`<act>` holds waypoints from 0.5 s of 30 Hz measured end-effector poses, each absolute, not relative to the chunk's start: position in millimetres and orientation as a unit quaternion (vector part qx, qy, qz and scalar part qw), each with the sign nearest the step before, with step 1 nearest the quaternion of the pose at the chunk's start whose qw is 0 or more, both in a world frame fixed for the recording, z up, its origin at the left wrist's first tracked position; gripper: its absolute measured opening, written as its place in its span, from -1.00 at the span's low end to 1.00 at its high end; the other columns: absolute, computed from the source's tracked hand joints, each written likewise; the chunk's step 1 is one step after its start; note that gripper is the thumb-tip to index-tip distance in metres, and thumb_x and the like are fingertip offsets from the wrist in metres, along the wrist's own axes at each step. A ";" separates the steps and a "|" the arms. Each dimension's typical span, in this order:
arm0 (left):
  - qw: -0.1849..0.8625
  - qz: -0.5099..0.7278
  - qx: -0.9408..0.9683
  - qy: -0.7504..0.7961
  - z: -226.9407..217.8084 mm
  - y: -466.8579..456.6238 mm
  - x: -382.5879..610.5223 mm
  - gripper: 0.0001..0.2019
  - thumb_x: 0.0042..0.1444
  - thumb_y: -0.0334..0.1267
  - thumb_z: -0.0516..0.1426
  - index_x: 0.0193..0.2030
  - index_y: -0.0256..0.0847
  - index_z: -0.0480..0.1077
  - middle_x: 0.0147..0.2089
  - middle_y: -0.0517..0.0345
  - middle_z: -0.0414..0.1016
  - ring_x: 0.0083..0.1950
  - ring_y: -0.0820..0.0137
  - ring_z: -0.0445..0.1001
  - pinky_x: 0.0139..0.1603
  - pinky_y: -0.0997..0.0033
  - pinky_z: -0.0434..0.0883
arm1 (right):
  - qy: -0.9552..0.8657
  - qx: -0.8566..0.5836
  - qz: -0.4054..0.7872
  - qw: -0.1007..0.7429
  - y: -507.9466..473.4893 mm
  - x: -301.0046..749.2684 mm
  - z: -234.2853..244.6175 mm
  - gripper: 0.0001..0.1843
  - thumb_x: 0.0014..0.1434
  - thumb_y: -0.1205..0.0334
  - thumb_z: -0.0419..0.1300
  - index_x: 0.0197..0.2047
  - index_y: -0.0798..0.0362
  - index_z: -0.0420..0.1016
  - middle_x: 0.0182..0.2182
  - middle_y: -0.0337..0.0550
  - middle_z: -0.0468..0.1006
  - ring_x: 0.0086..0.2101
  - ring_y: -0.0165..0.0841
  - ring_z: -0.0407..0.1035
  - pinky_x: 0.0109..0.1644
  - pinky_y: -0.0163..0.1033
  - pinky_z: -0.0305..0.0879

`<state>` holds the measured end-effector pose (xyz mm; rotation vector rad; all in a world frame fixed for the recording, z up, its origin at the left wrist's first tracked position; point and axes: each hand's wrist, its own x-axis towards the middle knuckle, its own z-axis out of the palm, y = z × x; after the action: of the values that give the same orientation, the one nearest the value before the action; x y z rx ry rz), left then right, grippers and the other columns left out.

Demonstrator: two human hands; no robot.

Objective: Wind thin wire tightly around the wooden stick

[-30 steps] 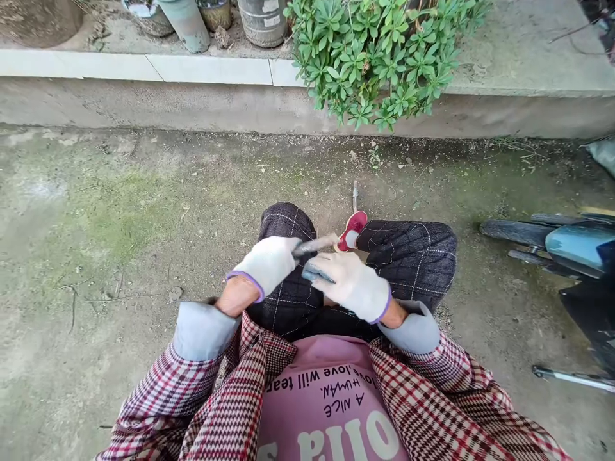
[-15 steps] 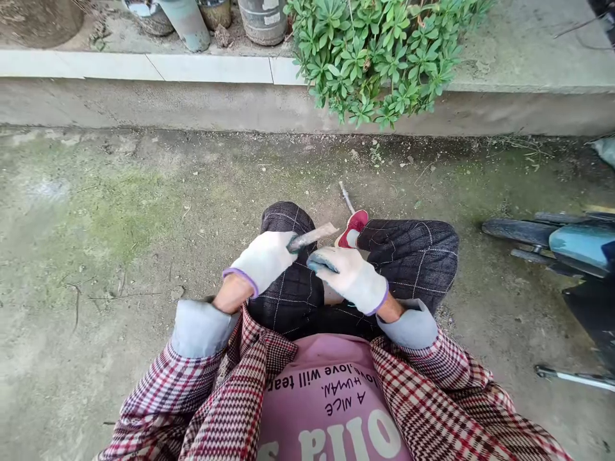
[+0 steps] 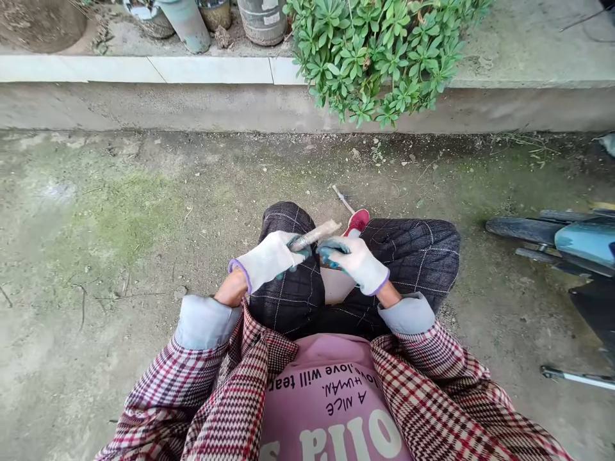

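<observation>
My left hand (image 3: 276,259), in a white work glove with a teal palm, is closed around a short pale stick (image 3: 314,235). The stick has a shiny, clear-looking wrap on part of its length and points up to the right over my knees. Beside its far end is my right hand (image 3: 358,261), gloved the same way. Its fingers are curled toward the thumb, and whatever they hold, if anything, is hidden. A second thin, pale stick (image 3: 343,198) lies on the ground by my red shoe (image 3: 359,220).
A low tiled ledge (image 3: 216,69) runs across the front, with several pots and buckets (image 3: 263,22) on it. A leafy green shrub (image 3: 375,57) hangs over its edge. At the right stands a wheeled vehicle (image 3: 521,230), partly seen. Twigs (image 3: 81,304) lie on the mossy ground at the left.
My right hand has lifted slightly and turned, so more of its teal fingers show close to the stick's end. My left hand has shifted slightly right, still gripping the stick.
</observation>
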<state>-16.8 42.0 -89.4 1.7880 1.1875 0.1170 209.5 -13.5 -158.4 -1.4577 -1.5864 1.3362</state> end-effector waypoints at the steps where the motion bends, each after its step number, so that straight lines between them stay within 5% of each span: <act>1: 0.444 0.018 0.747 0.494 -91.7 44.4 -14.4 -0.85 0.26 -0.25 0.25 -0.28 -0.26 0.61 -0.32 0.07 0.63 -0.28 0.31 0.56 -0.18 0.36 0.50 | -0.627 -0.549 0.476 0.280 -13.3 206.5 -155.2 -0.82 0.32 0.32 0.27 -0.12 0.01 0.73 -0.12 -0.12 0.80 -0.11 -0.21 0.67 0.09 -0.13 0.54; 5: 0.288 -0.133 0.790 0.525 -95.1 42.5 0.9 -0.73 0.40 -0.32 0.10 0.00 -0.31 0.65 -0.12 -0.18 0.71 -0.05 0.10 0.70 0.03 0.21 0.55 | -0.763 -0.540 0.323 0.148 -5.7 201.9 -136.2 -0.78 0.35 0.35 0.31 -0.02 -0.04 0.75 0.01 -0.07 0.79 -0.03 -0.16 0.65 0.14 -0.09 0.49; 10: 0.241 -0.241 0.797 0.498 -81.7 35.2 12.4 -0.64 0.45 -0.37 0.01 0.07 -0.34 0.65 0.00 -0.38 0.71 0.15 -0.10 0.72 0.16 0.03 0.57 | -0.807 -0.523 0.275 -0.001 4.3 206.5 -117.5 -0.86 0.41 0.21 0.33 -0.11 0.03 0.75 -0.15 0.00 0.77 -0.16 -0.13 0.63 -0.08 -0.12 0.41; 15: 0.251 -0.221 0.812 0.478 -87.6 35.1 17.1 -0.65 0.40 -0.44 0.03 0.05 -0.44 0.66 0.07 -0.50 0.69 0.21 -0.18 0.70 0.21 -0.06 0.57 | -0.799 -0.524 0.296 -0.004 4.4 202.8 -113.8 -0.91 0.37 0.18 0.38 -0.16 -0.02 0.72 -0.22 -0.08 0.76 -0.23 -0.18 0.60 -0.15 -0.16 0.34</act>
<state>17.1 35.1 -87.6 2.2101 1.2992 -0.6011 202.8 4.4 -113.8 -1.6490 -2.5163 0.9311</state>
